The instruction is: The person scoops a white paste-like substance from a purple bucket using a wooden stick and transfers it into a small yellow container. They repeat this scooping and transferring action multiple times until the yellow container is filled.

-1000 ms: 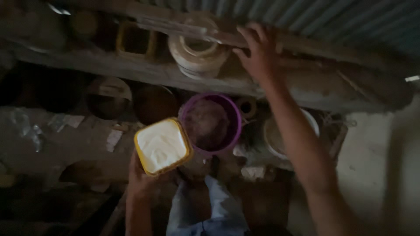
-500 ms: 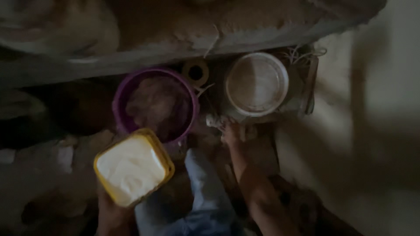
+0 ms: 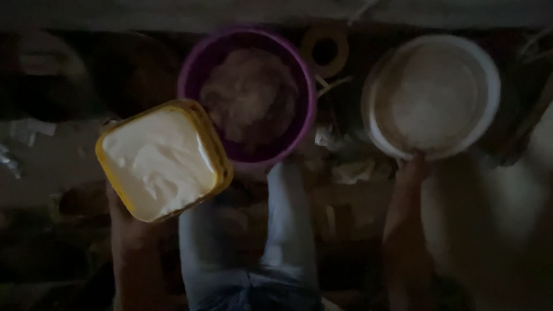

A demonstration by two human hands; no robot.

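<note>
The left hand [image 3: 124, 222] holds up a yellow tub [image 3: 164, 159] of white cream from below, while the right hand [image 3: 412, 170] grips the white bowl's [image 3: 433, 95] near rim.

Yellow tub [image 3: 164, 167], white contents; purple bowl [image 3: 249, 95], brownish contents; white bowl [image 3: 432, 95]; yellowish ring [image 3: 325, 50].
</note>
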